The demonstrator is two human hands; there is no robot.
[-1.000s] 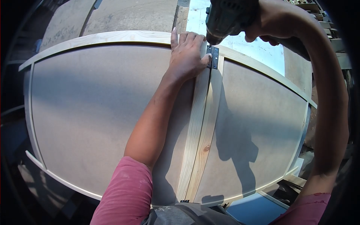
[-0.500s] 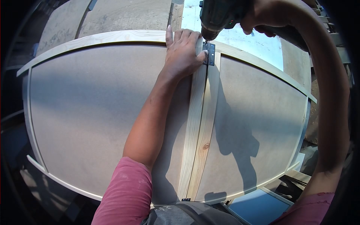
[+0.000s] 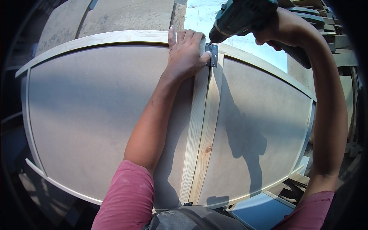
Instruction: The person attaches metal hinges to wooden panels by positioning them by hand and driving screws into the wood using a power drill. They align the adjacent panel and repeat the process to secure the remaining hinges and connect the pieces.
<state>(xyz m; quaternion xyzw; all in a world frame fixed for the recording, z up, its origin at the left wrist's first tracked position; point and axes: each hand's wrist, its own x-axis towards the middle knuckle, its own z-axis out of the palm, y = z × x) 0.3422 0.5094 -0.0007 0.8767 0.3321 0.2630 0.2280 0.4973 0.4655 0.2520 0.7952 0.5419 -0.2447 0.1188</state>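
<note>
We work at the far hinge of two framed panels lying flat before us.

Nearest us, a small hinge [image 3: 188, 204] sits at the near end of the two pine strips [image 3: 202, 126] that run side by side between the brown boards [image 3: 96, 111]. Farther out, our left hand [image 3: 185, 53] lies flat, fingers spread, pressing the left strip just beside the dark metal hinge [image 3: 212, 55]. Beyond it, our right hand [image 3: 281, 28] is wrapped tight around the green drill [image 3: 239, 17], its tip touching the hinge's upper left corner.
</note>
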